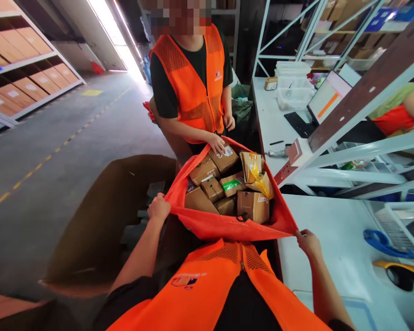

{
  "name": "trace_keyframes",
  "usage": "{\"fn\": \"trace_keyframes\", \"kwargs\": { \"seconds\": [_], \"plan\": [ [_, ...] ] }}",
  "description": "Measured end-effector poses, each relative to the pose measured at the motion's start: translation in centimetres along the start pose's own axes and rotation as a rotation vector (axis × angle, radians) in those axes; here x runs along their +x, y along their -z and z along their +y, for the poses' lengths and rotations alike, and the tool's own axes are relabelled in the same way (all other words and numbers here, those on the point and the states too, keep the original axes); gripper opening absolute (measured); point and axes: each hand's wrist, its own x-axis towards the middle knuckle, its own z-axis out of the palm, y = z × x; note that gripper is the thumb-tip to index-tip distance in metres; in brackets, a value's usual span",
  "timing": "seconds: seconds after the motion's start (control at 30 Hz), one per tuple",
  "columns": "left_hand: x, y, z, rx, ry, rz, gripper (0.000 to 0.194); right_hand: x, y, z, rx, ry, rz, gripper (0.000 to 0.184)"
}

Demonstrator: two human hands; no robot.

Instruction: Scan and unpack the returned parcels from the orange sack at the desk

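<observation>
A large red sack point(221, 227) lies spread open before me, filled with several brown cardboard boxes point(253, 207). My left hand point(159, 206) grips the sack's rim at its left corner. At the right corner, my right hand point(308, 241) pinches the rim and pulls it outward. One parcel wrapped in yellow tape point(251, 168) sits at the right, and a box with green tape point(232, 185) lies in the middle. Across from me a co-worker's hand point(216, 142) rests on a box at the far side. Lower boxes are hidden beneath the top ones.
A big open carton point(100, 220) stands on the floor to my left. On the right are a white table point(317, 216) with tape dispensers point(388, 243), a metal post point(362, 87) and a desk with a monitor point(329, 96). Shelves of boxes point(31, 87) line the far left.
</observation>
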Motion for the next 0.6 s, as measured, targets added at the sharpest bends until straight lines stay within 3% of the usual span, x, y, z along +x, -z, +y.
{"fn": "trace_keyframes", "kwargs": {
  "seconds": [0.1,0.17,0.23,0.27,0.33,0.43,0.6],
  "plan": [
    [0.8,-0.6,2.3,-0.008,-0.068,0.077,0.050,2.1,1.6,-2.6,0.028,0.033,-0.015,0.023],
    [1.5,-0.6,4.8,-0.020,-0.249,0.079,0.050,3.5,1.7,-6.0,0.038,0.058,0.011,0.037],
    [1.8,-0.8,7.6,-0.042,-0.523,0.027,0.047,4.6,0.8,-9.7,0.038,0.079,0.042,0.049],
    [1.6,-1.1,8.8,-0.043,-0.664,-0.039,0.046,4.9,0.3,-11.2,0.035,0.087,0.050,0.051],
    [0.7,-2.0,10.3,-0.006,-0.853,-0.288,0.050,5.2,-0.4,-13.1,0.032,0.094,0.052,0.043],
    [-1.7,-4.0,9.8,0.067,-0.936,-0.692,0.048,5.1,0.8,-12.6,0.047,0.023,0.091,0.034],
    [-4.7,-6.3,6.8,0.049,-1.014,-0.942,0.028,5.2,4.1,-9.7,0.132,-0.191,0.170,0.041]
  ]
}}
